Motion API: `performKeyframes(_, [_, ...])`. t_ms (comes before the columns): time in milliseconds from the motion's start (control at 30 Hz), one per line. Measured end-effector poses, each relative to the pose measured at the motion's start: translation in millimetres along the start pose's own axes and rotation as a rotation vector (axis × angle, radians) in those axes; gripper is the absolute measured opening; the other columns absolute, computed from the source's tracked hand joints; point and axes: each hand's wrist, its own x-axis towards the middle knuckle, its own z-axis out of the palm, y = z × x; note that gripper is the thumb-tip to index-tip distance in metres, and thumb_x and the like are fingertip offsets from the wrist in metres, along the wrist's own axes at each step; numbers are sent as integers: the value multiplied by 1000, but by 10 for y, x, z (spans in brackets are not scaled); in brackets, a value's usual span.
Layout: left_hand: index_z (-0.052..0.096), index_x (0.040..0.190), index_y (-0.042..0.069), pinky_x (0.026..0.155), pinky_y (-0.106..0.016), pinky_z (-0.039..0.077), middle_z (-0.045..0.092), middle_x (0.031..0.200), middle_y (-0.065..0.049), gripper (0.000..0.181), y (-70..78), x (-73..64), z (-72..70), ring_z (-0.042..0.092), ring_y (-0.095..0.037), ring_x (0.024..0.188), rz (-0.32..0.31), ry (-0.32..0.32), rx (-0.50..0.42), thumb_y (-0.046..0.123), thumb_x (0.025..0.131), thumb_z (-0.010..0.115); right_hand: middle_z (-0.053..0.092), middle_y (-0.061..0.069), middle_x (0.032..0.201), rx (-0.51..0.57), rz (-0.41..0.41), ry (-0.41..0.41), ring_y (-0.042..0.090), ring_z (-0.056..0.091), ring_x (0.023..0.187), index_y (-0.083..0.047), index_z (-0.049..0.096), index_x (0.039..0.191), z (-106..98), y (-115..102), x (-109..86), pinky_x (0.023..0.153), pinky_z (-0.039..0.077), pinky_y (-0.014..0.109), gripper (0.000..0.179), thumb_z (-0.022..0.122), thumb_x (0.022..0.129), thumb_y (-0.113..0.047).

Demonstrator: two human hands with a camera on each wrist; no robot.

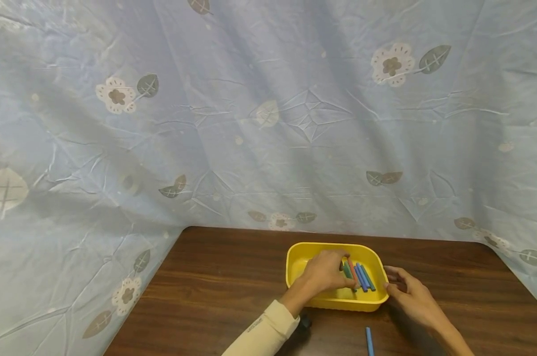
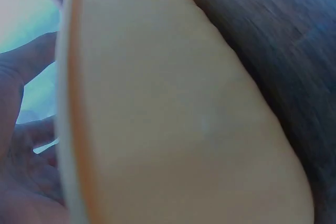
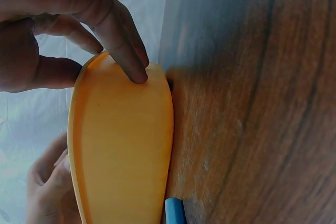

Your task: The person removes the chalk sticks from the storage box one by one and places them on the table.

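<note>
A yellow plastic tray (image 1: 335, 302) stands on the table and holds several coloured sticks, like crayons or chalks. Inside it, my left hand (image 1: 326, 271) has its thumb and fingers curled about a red stick (image 1: 351, 268) and a green stick (image 1: 347, 270). Just right of these lie several blue and purple sticks (image 1: 362, 277). At the tray's right end my right hand (image 1: 408, 295) grips the rim. The right wrist view shows the thumb at the rim and fingertips (image 3: 137, 74) on the outer wall. In the left wrist view, the tray wall (image 2: 173, 103) hides part of the left hand.
A single blue stick (image 1: 369, 341) lies on the brown wooden table (image 1: 224, 291) in front of the tray. Some small dark object (image 1: 305, 321) is by the left sleeve. A pale flowered curtain (image 1: 250, 123) hangs behind the table and at its sides.
</note>
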Motion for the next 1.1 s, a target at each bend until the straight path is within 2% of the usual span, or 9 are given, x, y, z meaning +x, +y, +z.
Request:
performKeyframes(200, [66, 145, 30, 68, -20, 49, 75, 101, 14, 73, 68, -92, -97, 58, 4, 78, 42, 3, -15, 57, 82, 91, 56, 33, 150, 6, -6, -4, 45, 64, 131, 7, 37, 160, -2, 3, -2, 91, 63, 37, 62, 60, 112, -25])
performKeyframes(433, [65, 145, 28, 68, -18, 49, 75, 107, 13, 75, 136, -228, -186, 58, 4, 80, 112, 10, 0, 62, 82, 88, 58, 33, 148, 10, -22, 4, 44, 66, 129, 7, 39, 159, 4, 9, -9, 90, 63, 36, 60, 59, 112, -24])
performKeyframes(667, [66, 143, 29, 84, -24, 56, 73, 128, 12, 74, 173, -360, -221, 66, 0, 105, 166, 31, 16, 65, 82, 87, 58, 33, 149, 0, -25, -2, 46, 65, 131, 6, 39, 159, 5, 13, -18, 93, 63, 39, 61, 59, 112, -26])
performKeyframes(733, [66, 144, 30, 87, -26, 57, 72, 131, 13, 74, 175, -397, -227, 67, -2, 110, 175, 31, 9, 66, 82, 86, 57, 33, 149, 2, -21, -7, 46, 64, 131, 6, 38, 160, 3, 13, -18, 93, 63, 39, 62, 59, 112, -27])
performKeyframes(833, [65, 146, 31, 84, -24, 57, 71, 135, 13, 75, 174, -454, -238, 67, -1, 109, 192, 27, 4, 66, 83, 85, 57, 33, 149, 5, -24, -5, 46, 65, 130, 6, 38, 160, 6, 9, -18, 93, 63, 39, 62, 59, 112, -27])
performKeyframes(967, [62, 150, 30, 70, -16, 50, 73, 115, 18, 78, 175, -520, -244, 62, 6, 89, 214, 14, -7, 64, 84, 86, 58, 33, 148, 8, -30, 3, 45, 66, 129, 7, 38, 160, 10, 7, -18, 91, 63, 38, 61, 59, 112, -26])
performKeyframes(1100, [66, 142, 30, 62, -12, 42, 64, 91, 22, 70, 180, -573, -229, 52, 10, 75, 236, 20, -15, 62, 83, 88, 58, 33, 148, 7, -31, 5, 45, 65, 130, 7, 39, 159, 9, 5, -20, 92, 63, 38, 61, 59, 112, -26])
